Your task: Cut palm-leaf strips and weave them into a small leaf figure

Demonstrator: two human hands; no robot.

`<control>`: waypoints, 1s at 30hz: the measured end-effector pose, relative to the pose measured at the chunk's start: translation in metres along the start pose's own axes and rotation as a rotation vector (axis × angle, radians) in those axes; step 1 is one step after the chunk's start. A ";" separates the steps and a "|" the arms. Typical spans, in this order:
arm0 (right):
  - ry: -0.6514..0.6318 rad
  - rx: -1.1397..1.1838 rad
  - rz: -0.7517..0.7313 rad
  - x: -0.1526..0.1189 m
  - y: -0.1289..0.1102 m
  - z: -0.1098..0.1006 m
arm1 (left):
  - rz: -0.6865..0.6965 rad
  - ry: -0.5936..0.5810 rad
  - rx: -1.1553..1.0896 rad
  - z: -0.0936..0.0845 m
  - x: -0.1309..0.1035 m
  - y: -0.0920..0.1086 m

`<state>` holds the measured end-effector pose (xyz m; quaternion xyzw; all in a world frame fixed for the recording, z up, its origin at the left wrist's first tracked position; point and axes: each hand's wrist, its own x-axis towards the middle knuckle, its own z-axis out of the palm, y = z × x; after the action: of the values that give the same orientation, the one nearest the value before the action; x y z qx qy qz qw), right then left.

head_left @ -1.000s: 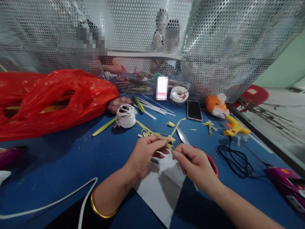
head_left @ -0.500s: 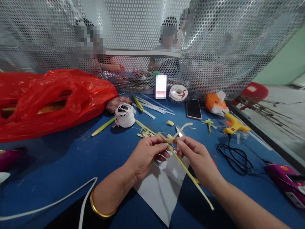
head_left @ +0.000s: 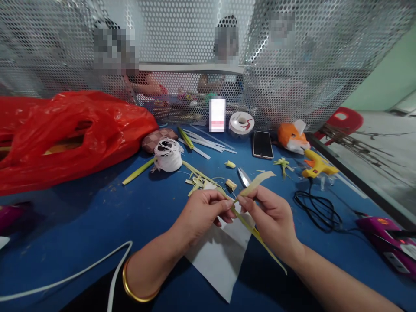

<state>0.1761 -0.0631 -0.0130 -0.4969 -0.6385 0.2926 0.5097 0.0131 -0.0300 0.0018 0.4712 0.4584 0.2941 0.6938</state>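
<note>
My left hand (head_left: 208,214) pinches a pale green leaf strip (head_left: 266,249) between thumb and fingers, over a white sheet (head_left: 221,260). Closed beside it, my right hand (head_left: 269,216) grips a flat pale part of the strip (head_left: 261,178), which sticks up above the fingers. The long end slants down to the right beneath the right hand. The pinched crossing between the hands is partly hidden by fingertips. Just beyond the hands lie scissors (head_left: 243,177), partly covered, a short leaf piece (head_left: 231,185) and leaf scraps (head_left: 198,183).
A red plastic bag (head_left: 81,138) fills the left. White twine (head_left: 168,155), a ribbon roll (head_left: 241,124) and a phone (head_left: 263,144) stand or lie toward the back. At right are a yellow glue gun (head_left: 319,164), its black cord (head_left: 318,212) and a purple power strip (head_left: 388,242).
My right hand has turned, and the strip's upper end now shows wider and points more to the right. The scissors and short leaf piece show more. The whole view has shifted slightly.
</note>
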 end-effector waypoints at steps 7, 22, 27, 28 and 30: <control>0.056 0.125 0.126 0.003 0.003 0.000 | -0.045 -0.038 -0.094 0.000 0.001 -0.004; 0.049 0.175 0.232 0.010 0.002 0.003 | -0.072 -0.049 -0.120 0.006 -0.003 -0.003; 0.052 0.179 0.234 0.009 0.005 0.004 | -0.077 -0.049 -0.066 0.007 -0.004 0.000; 0.062 0.182 0.235 0.009 0.005 0.005 | -0.076 -0.048 -0.059 0.007 -0.004 0.000; 0.076 0.185 0.236 0.008 0.006 0.006 | -0.073 -0.045 -0.054 0.007 -0.004 0.001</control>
<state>0.1728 -0.0525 -0.0168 -0.5300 -0.5264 0.3891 0.5391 0.0182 -0.0355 0.0049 0.4416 0.4515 0.2701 0.7267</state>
